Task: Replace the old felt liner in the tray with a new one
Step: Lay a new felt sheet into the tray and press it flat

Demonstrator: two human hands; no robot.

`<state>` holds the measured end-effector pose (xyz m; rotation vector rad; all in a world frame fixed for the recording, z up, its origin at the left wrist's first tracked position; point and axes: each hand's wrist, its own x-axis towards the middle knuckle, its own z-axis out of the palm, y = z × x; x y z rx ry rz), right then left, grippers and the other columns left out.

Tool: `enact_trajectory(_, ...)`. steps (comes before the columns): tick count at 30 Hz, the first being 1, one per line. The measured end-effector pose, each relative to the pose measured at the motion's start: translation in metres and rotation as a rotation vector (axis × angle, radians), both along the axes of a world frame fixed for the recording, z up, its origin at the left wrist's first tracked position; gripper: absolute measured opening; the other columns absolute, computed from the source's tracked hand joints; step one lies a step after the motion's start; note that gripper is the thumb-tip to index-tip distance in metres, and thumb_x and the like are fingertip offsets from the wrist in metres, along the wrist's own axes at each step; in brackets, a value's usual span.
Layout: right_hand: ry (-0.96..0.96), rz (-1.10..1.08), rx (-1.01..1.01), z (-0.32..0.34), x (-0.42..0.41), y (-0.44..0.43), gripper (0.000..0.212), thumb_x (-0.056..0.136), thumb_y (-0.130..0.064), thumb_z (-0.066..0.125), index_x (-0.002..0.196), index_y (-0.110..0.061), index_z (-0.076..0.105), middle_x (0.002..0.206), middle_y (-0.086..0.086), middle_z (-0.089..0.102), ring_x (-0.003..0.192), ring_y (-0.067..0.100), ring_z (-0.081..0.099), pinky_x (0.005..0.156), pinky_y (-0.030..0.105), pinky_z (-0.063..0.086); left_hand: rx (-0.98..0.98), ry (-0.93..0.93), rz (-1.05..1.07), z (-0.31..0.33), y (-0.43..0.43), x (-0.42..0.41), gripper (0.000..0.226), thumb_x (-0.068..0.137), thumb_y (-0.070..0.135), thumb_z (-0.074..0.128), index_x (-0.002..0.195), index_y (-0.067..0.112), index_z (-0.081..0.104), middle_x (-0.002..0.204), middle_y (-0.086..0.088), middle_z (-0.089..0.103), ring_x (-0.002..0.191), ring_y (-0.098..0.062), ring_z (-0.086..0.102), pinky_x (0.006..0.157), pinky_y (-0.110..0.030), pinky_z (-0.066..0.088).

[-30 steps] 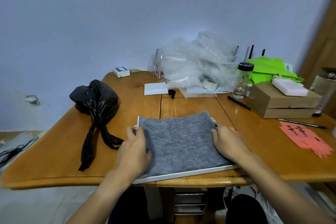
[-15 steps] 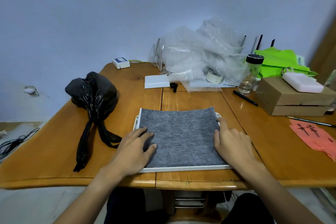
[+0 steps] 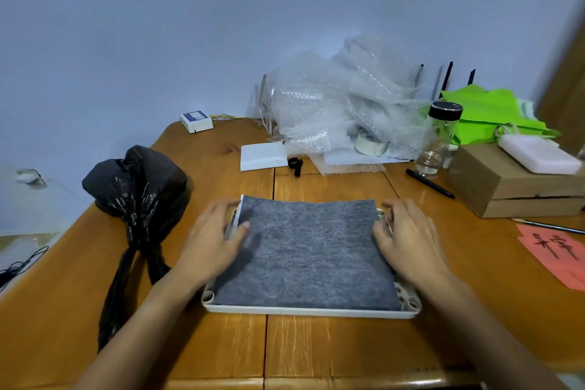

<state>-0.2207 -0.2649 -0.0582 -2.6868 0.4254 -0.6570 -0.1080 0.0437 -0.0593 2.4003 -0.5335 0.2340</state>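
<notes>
Both hands have slid outward to the felt's side edges, left hand [image 3: 211, 241] and right hand [image 3: 408, 239] with fingers spread, clamped on nothing, pressing the grey felt liner [image 3: 308, 250] into the white tray [image 3: 311, 311] on the worktop [image 3: 316, 348], nearly seated, far edge unsettled.

a pale bluish wall [image 3: 158, 25] is standing behind the glossy wooden counter [image 3: 316, 348]; a brown panel [image 3: 566, 79], possibly a door, is showing at right.
</notes>
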Motion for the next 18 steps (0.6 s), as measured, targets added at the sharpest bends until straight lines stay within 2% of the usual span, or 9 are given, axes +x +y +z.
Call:
enact_trajectory(2, 0.074, 0.006, 0.148, 0.008, 0.019, -0.011, 0.060, 0.094, -0.039, 0.060, 0.146, -0.014, 0.044, 0.134, 0.005, 0.055, 0.122, 0.023, 0.052, 0.105, 0.044, 0.042, -0.100, 0.139, 0.097, 0.015, -0.006, 0.027, 0.060, 0.096, 0.036, 0.066, 0.147, 0.017, 0.041, 0.147, -0.002, 0.050, 0.133, -0.019, 0.049, 0.108, -0.040, 0.043)
enact_trajectory(4, 0.173, 0.044, 0.305, 0.014, 0.038, -0.018, 0.069, 0.091, -0.041, 0.067, 0.149, -0.014, 0.042, 0.137, 0.004, 0.056, 0.126, 0.023, 0.052, 0.107, 0.044, 0.043, -0.157, 0.338, 0.054, 0.020, -0.009, 0.050, 0.066, 0.094, 0.037, 0.068, 0.149, 0.014, 0.040, 0.143, -0.006, 0.054, 0.130, -0.021, 0.051, 0.104, -0.035, 0.043)
enact_trajectory(6, 0.239, 0.092, 0.346, 0.017, 0.050, -0.022, 0.056, 0.089, -0.035, 0.072, 0.137, -0.011, 0.056, 0.126, 0.003, 0.063, 0.114, 0.019, 0.058, 0.098, 0.037, 0.047, -0.153, 0.447, -0.014, 0.020, -0.011, 0.066, 0.052, 0.093, 0.034, 0.071, 0.139, 0.013, 0.055, 0.130, -0.007, 0.063, 0.120, -0.019, 0.057, 0.096, -0.031, 0.044)
enact_trajectory(9, 0.201, 0.144, 0.344, 0.017, 0.058, -0.029, 0.008, 0.088, -0.023, 0.074, 0.095, -0.019, 0.074, 0.101, -0.001, 0.071, 0.090, 0.012, 0.062, 0.077, 0.031, 0.047, -0.230, 0.440, -0.068, 0.018, -0.012, 0.077, 0.019, 0.091, 0.021, 0.074, 0.098, 0.003, 0.075, 0.100, -0.012, 0.077, 0.094, -0.018, 0.069, 0.085, -0.031, 0.050)
enact_trajectory(10, 0.174, 0.157, 0.345, 0.018, 0.058, -0.032, 0.003, 0.088, -0.021, 0.074, 0.085, -0.023, 0.074, 0.095, -0.003, 0.072, 0.089, 0.014, 0.064, 0.076, 0.032, 0.049, -0.254, 0.429, -0.073, 0.017, -0.012, 0.079, 0.018, 0.091, 0.019, 0.075, 0.090, 0.001, 0.074, 0.094, -0.013, 0.078, 0.086, -0.017, 0.070, 0.083, -0.033, 0.051)
enact_trajectory(11, 0.154, 0.175, 0.366, 0.018, 0.058, -0.034, 0.009, 0.088, -0.020, 0.074, 0.081, -0.025, 0.073, 0.091, -0.004, 0.072, 0.089, 0.016, 0.066, 0.077, 0.034, 0.051, -0.276, 0.421, -0.078, 0.017, -0.011, 0.079, 0.018, 0.091, 0.017, 0.074, 0.087, -0.001, 0.073, 0.091, -0.013, 0.078, 0.081, -0.014, 0.070, 0.080, -0.032, 0.052)
enact_trajectory(14, 0.086, 0.259, 0.550, 0.023, 0.056, -0.034, 0.009, 0.090, -0.014, 0.072, 0.083, -0.020, 0.072, 0.087, -0.001, 0.072, 0.081, 0.017, 0.065, 0.074, 0.036, 0.050, -0.341, 0.398, -0.090, 0.020, -0.012, 0.074, 0.016, 0.094, 0.010, 0.070, 0.090, -0.005, 0.069, 0.092, -0.013, 0.078, 0.076, -0.009, 0.071, 0.075, -0.023, 0.051)
enact_trajectory(16, 0.064, 0.255, 0.662, 0.026, 0.054, -0.034, 0.003, 0.090, -0.012, 0.072, 0.089, -0.014, 0.072, 0.086, 0.000, 0.069, 0.077, 0.014, 0.062, 0.069, 0.026, 0.046, -0.332, 0.390, -0.084, 0.020, -0.012, 0.072, 0.017, 0.095, 0.011, 0.068, 0.099, -0.005, 0.067, 0.097, -0.013, 0.078, 0.079, -0.009, 0.072, 0.071, -0.016, 0.053)
enact_trajectory(18, 0.109, 0.219, 0.732, 0.025, 0.054, -0.033, 0.013, 0.089, -0.013, 0.074, 0.100, -0.010, 0.067, 0.089, 0.004, 0.068, 0.077, 0.015, 0.062, 0.064, 0.022, 0.045, -0.306, 0.395, -0.093, 0.016, -0.010, 0.072, 0.018, 0.095, 0.018, 0.069, 0.109, 0.008, 0.064, 0.099, -0.013, 0.077, 0.087, -0.018, 0.074, 0.077, -0.025, 0.057)
